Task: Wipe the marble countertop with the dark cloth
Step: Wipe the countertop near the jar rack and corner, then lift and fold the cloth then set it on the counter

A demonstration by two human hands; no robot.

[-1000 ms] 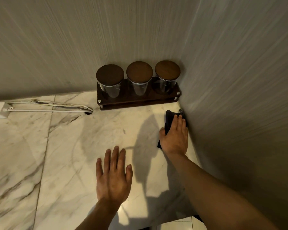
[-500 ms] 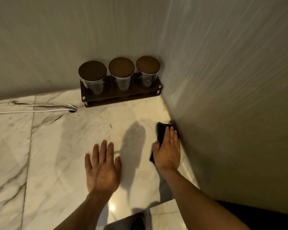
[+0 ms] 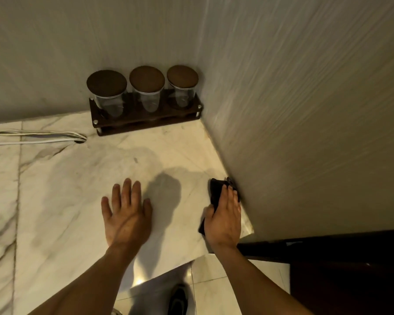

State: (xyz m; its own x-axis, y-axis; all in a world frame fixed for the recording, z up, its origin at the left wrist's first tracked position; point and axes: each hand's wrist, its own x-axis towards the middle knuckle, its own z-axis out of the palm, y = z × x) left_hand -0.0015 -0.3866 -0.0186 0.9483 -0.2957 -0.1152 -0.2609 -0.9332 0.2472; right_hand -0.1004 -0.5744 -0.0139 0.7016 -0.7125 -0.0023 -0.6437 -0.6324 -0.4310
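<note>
Cloth (image 3: 216, 192), dark, lies on my marble countertop (image 3: 62, 201) against the right wall (image 3: 305, 133), flattened under my right hand (image 3: 224, 220). My left hand (image 3: 126, 215) rests splayed, holding nothing. Three lidded jars (image 3: 147, 92) occupy the corner.

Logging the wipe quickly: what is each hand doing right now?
Left hand: open, flat on the marble countertop, holding nothing.
Right hand: pressing the dark cloth onto the countertop beside the wall.
</note>
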